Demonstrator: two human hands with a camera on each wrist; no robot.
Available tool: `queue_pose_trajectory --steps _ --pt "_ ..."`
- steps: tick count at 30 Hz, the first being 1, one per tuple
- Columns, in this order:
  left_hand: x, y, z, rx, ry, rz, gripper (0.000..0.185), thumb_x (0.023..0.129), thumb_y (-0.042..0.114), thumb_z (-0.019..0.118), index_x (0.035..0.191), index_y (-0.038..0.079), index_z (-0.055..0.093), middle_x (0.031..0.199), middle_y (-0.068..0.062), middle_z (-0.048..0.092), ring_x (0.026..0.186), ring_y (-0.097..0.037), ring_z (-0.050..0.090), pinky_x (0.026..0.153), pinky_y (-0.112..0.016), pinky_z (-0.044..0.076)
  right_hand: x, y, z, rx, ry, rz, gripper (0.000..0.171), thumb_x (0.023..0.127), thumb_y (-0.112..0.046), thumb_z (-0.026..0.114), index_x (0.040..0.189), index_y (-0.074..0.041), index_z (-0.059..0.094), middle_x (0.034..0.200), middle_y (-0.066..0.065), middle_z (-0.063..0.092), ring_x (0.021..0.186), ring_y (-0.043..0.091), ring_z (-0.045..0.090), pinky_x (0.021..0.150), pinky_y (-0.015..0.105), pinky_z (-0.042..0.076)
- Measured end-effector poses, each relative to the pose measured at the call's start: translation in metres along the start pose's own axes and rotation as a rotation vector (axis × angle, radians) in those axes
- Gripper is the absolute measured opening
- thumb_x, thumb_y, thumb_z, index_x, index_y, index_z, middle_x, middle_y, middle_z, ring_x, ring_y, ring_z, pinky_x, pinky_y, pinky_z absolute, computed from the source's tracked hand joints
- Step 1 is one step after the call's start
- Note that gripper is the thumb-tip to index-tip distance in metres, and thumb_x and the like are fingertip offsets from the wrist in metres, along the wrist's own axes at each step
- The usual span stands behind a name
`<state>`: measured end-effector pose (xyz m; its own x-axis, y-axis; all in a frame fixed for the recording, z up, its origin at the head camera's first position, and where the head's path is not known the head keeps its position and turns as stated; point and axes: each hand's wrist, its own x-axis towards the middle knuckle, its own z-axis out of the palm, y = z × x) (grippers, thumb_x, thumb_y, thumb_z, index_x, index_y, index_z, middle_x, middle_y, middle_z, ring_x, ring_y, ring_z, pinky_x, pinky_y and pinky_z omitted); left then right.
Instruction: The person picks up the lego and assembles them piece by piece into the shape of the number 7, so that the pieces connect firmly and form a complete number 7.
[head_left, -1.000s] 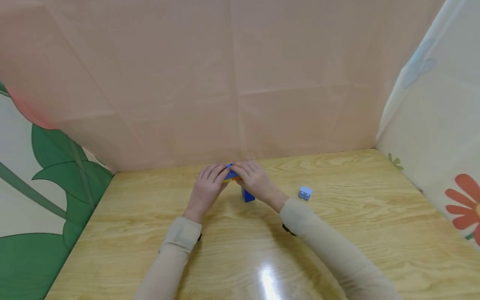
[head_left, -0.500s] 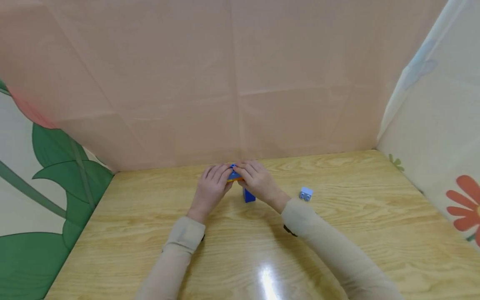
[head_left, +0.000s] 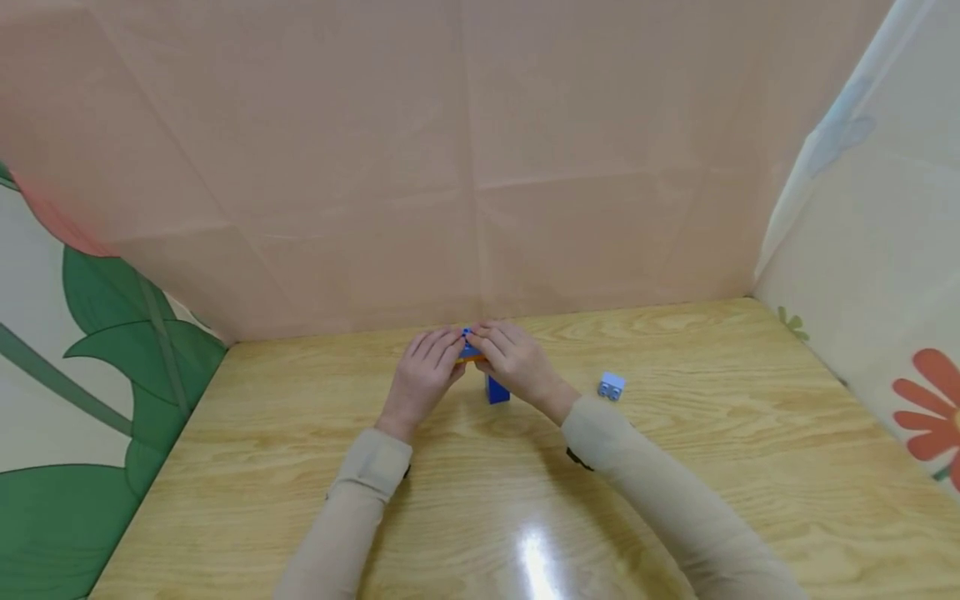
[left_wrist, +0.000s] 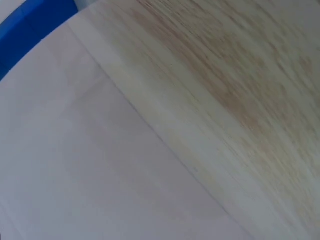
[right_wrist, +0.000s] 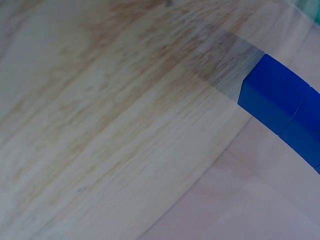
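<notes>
In the head view my left hand (head_left: 425, 375) and right hand (head_left: 521, 364) meet near the back of the table. Between them they grip a blue toy brick piece (head_left: 469, 353) with an orange strip along its lower edge, fingers bent over its top from either side. Most of that piece is hidden by the fingers. Below, partly behind the right hand, stands a dark blue brick stack (head_left: 497, 391); whether it joins the held piece I cannot tell. The right wrist view shows a blue brick stack (right_wrist: 272, 95) with seams, and blue bricks (left_wrist: 35, 22) fill a corner of the left wrist view.
A light blue brick (head_left: 611, 386) with studs lies on the wooden table (head_left: 465, 500), right of the hands. Close behind the hands rises a pinkish cloth backdrop (head_left: 375, 208). Printed panels border the table on the left and right.
Both hands and the held piece have shifted slightly right since the first frame, the left hand most. Over the last half second they stay almost still. The light blue brick remains in place.
</notes>
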<state>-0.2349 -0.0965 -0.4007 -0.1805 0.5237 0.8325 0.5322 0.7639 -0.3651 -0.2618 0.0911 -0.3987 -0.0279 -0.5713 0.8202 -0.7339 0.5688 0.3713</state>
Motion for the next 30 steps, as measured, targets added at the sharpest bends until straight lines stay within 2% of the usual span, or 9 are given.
queue_pose_trajectory --steps 11,16,19,25,30 --pt "0.0 -0.0017 0.0018 -0.011 -0.018 0.012 0.04 0.072 0.025 0.083 0.101 0.004 0.065 0.101 -0.007 0.07 0.097 -0.021 0.066 0.09 -0.03 0.054 -0.0031 0.0009 0.0017 0.041 -0.016 0.03 0.048 0.064 -0.01 0.085 0.106 0.002 0.064 0.1 0.014 0.068 0.095 0.026 0.067 0.086 0.034 0.057" --pt "-0.0002 -0.0009 0.0025 -0.015 -0.033 0.018 0.05 0.07 0.024 0.084 0.11 0.006 0.062 0.105 -0.007 0.066 0.099 -0.021 0.063 0.091 -0.032 0.053 -0.007 0.0031 0.0011 0.126 -0.022 0.081 0.057 0.061 -0.008 0.087 0.11 0.006 0.061 0.105 0.019 0.065 0.096 0.031 0.066 0.085 0.038 0.057" --pt "0.0003 -0.0006 0.0021 -0.032 -0.048 0.009 0.053 0.07 0.022 0.084 0.115 0.007 0.062 0.107 -0.008 0.064 0.1 -0.022 0.063 0.092 -0.033 0.053 -0.0079 0.0047 -0.0004 0.156 -0.025 0.073 0.057 0.061 -0.008 0.087 0.11 0.007 0.062 0.107 0.019 0.066 0.097 0.031 0.066 0.085 0.038 0.057" --pt "0.0026 -0.0008 0.0017 -0.054 -0.041 0.007 0.041 0.074 0.016 0.081 0.111 0.007 0.066 0.107 -0.008 0.067 0.101 -0.023 0.064 0.092 -0.032 0.054 -0.0075 0.0059 -0.0024 0.145 -0.023 0.039 0.054 0.063 -0.007 0.085 0.11 0.006 0.064 0.106 0.018 0.068 0.097 0.029 0.068 0.082 0.034 0.058" --pt "0.0031 -0.0005 0.0017 -0.049 -0.04 0.015 0.046 0.072 0.02 0.083 0.111 0.005 0.065 0.108 -0.008 0.068 0.101 -0.021 0.065 0.091 -0.031 0.054 -0.0067 0.0053 -0.003 0.119 -0.024 0.037 0.054 0.062 -0.007 0.087 0.109 0.006 0.064 0.106 0.018 0.068 0.096 0.028 0.068 0.082 0.033 0.058"
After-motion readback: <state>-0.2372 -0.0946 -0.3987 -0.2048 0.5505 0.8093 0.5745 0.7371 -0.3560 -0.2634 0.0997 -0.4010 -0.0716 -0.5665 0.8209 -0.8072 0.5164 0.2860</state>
